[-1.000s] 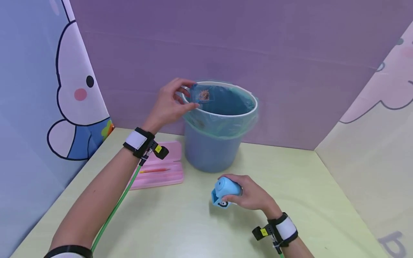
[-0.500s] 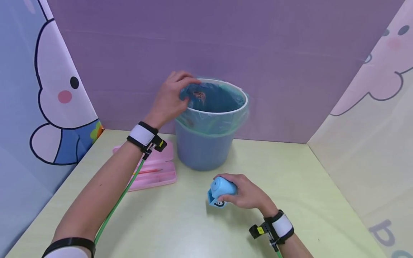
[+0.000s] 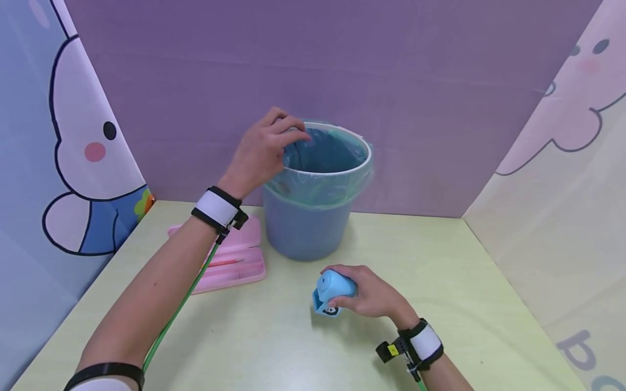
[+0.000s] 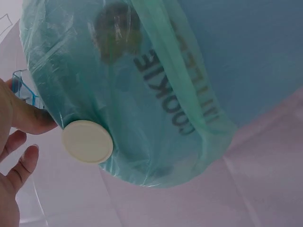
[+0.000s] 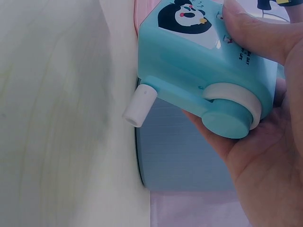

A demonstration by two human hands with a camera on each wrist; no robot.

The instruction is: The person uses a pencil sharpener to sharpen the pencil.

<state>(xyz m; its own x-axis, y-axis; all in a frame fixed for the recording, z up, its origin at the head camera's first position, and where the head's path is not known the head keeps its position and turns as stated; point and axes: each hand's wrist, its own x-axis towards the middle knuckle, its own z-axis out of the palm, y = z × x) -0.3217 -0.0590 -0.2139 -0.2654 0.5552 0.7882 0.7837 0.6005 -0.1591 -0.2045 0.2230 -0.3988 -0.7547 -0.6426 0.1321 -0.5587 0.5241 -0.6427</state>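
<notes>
At the bin's left rim, my left hand (image 3: 264,149) has its fingers curled over the opening. The left wrist view shows it gripping a small clear blue-edged shavings tray (image 4: 28,89), partly covered by the fingers; the hand hides the tray in the head view. Below the bin, my right hand (image 3: 371,293) grips a light-blue crank pencil sharpener (image 3: 335,284) tilted over the table. In the right wrist view, the thumb lies across its panda-printed face, and the white-tipped crank handle (image 5: 139,105) points outward.
The blue bin (image 3: 305,222) with a green liner (image 4: 128,94) stands by the purple back wall (image 3: 342,60). Left of it lies an open pink pencil case (image 3: 246,233) holding a red pencil (image 3: 225,263). Printed panels flank the table (image 3: 411,244).
My left hand has tipped and turned over the bin, so the tray and its shavings no longer show in the head view. The right hand keeps holding the sharpener in place.
</notes>
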